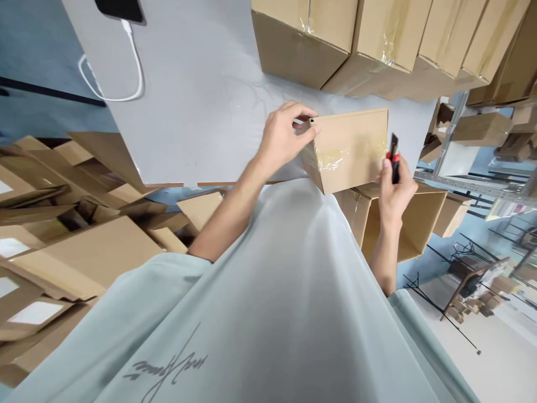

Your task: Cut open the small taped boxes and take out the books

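Observation:
A small cardboard box (352, 148) with clear tape across its face is tilted at the near edge of the table, against my shirt. My left hand (289, 129) grips its upper left corner between thumb and fingers. In my right hand (396, 184) is a black and red box cutter (393, 157), its dark blade pointing up beside the box's right edge. The fingers of the right hand are wrapped round the cutter's handle. The box's underside is hidden from me.
A row of taped cardboard boxes (377, 39) lines the far side of the grey table (188, 112). A phone (121, 8) with a white cable (140, 78) lies at back left. Piled cartons (84, 252) fill the floor at left; an open carton (403, 224) stands below right.

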`<state>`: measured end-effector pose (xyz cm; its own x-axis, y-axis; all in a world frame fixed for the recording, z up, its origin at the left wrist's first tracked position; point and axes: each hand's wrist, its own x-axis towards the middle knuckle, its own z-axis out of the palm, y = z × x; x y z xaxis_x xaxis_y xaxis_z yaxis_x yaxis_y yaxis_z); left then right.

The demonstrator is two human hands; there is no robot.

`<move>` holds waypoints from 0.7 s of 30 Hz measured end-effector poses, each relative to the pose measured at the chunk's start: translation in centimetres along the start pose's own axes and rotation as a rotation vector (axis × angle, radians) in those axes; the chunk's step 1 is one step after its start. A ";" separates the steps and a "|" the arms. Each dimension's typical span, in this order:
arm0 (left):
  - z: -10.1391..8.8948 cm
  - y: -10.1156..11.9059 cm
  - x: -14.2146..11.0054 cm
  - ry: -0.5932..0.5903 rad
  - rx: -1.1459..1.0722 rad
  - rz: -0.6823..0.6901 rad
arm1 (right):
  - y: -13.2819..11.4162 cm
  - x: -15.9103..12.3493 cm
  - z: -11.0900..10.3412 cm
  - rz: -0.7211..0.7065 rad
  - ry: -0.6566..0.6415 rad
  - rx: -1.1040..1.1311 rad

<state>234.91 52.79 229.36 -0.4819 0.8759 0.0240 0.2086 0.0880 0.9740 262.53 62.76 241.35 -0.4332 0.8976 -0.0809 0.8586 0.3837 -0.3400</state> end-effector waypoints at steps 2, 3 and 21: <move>-0.1 -0.5 0.2 -0.014 -0.012 0.007 | -3.0 -1.7 -0.1 -0.018 -0.164 -0.023; -0.2 -0.7 0.2 -0.022 -0.019 0.010 | -4.4 -2.3 0.1 -0.034 -0.236 -0.038; 1.0 -3.7 0.8 -0.049 -0.175 -0.022 | -12.6 -3.1 1.5 -0.101 -0.500 -0.340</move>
<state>234.64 53.63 225.52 -0.4421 0.8970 -0.0047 0.0450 0.0275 0.9986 252.62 54.83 244.45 -0.5227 0.6745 -0.5214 0.8101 0.5834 -0.0574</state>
